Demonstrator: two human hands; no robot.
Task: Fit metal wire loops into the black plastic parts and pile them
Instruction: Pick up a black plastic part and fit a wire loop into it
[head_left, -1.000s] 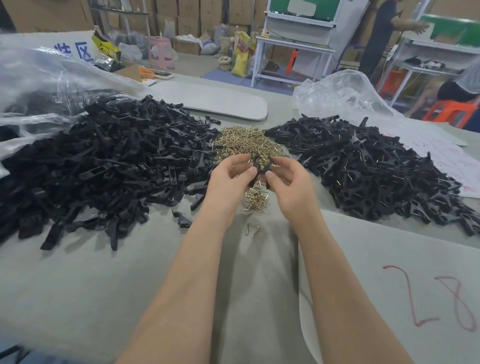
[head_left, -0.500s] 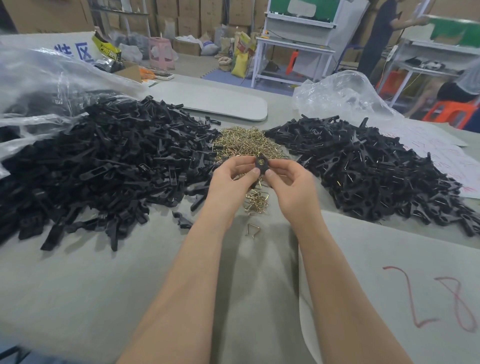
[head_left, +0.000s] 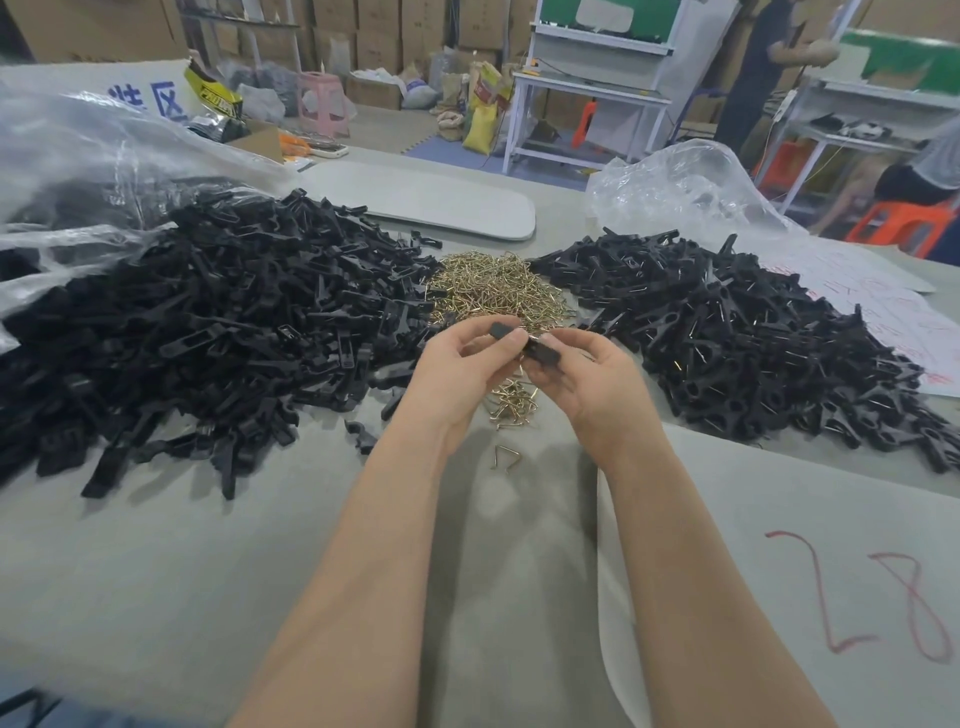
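Note:
Both hands meet above the table's middle and pinch one black plastic part (head_left: 540, 353) between them. My left hand (head_left: 462, 364) holds its left end with thumb and fingers, and my right hand (head_left: 587, 379) grips its right end. Behind them lies a heap of brass wire loops (head_left: 493, 291). A small cluster of loops (head_left: 511, 402) and a single loop (head_left: 505, 457) lie below the hands. A big pile of bare black parts (head_left: 208, 332) fills the left. On the right lies a pile of black parts with wire showing (head_left: 753, 338).
Clear plastic bags sit at the far left (head_left: 78, 156) and behind the right pile (head_left: 675, 187). A grey board (head_left: 431, 202) lies at the back. A sheet marked 28 in red (head_left: 857, 587) covers the near right. People stand and sit at workbenches at the back right (head_left: 769, 67).
The black part has turned from end-on to lying sideways between my fingers. Both hands stay in the same spot above the small cluster of loops.

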